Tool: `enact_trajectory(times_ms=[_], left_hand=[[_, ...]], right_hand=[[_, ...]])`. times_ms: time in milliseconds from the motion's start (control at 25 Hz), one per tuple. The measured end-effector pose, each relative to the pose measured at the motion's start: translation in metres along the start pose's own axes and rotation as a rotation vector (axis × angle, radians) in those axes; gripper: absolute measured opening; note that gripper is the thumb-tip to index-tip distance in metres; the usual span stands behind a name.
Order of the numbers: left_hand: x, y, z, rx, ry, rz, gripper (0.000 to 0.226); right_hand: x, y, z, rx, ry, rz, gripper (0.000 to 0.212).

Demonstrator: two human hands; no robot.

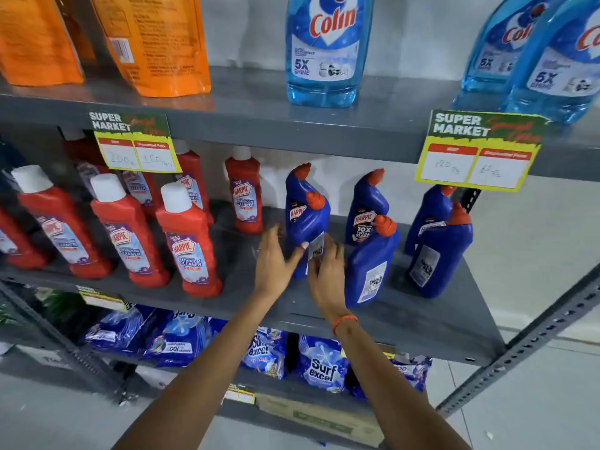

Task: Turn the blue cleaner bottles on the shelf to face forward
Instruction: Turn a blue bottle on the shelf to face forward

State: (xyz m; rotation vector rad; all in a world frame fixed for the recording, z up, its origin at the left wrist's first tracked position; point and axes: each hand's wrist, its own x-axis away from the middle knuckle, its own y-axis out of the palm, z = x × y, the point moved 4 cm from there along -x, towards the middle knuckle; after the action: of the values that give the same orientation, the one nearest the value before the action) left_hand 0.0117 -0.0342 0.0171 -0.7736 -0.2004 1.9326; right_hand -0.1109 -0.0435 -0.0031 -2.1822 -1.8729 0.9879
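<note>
Several dark blue Harpic bottles with orange caps stand on the middle grey shelf. The front-left blue bottle shows its white back label low down, and both of my hands are on its base. My left hand presses its left side with the thumb across the front. My right hand cups its right side. The front-middle bottle and the front-right bottle show their back labels. Behind them, the back-middle bottle faces forward with its Harpic label showing.
Red Harpic bathroom cleaner bottles fill the left of the same shelf. Light blue Colin bottles and orange pouches stand on the shelf above. Yellow price tags hang from its edge. Surf Excel packs lie below.
</note>
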Motion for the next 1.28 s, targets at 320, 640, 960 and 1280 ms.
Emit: enact_trajectory(times_ms=[320,640,960,1280], left_hand=[[-0.036,0.016,-0.02,0.212,-0.127,-0.246,0.041],[-0.039,-0.011,-0.037,0.536,-0.331,-0.412,0.028],[-0.022,0.018,0.0,0.583,-0.321,-0.334,0.062],[-0.043,0.0,-0.022,0.68,-0.33,-0.261,0.036]], right_hand=[[-0.007,0.028,0.038,-0.114,0.271,-0.157,0.036],[0.001,0.033,0.054,-0.497,0.357,-0.394,0.05],[0.008,0.04,0.028,-0.442,0.367,-0.016,0.045],[-0.01,0.042,0.047,-0.417,0.355,-0.275,0.081]])
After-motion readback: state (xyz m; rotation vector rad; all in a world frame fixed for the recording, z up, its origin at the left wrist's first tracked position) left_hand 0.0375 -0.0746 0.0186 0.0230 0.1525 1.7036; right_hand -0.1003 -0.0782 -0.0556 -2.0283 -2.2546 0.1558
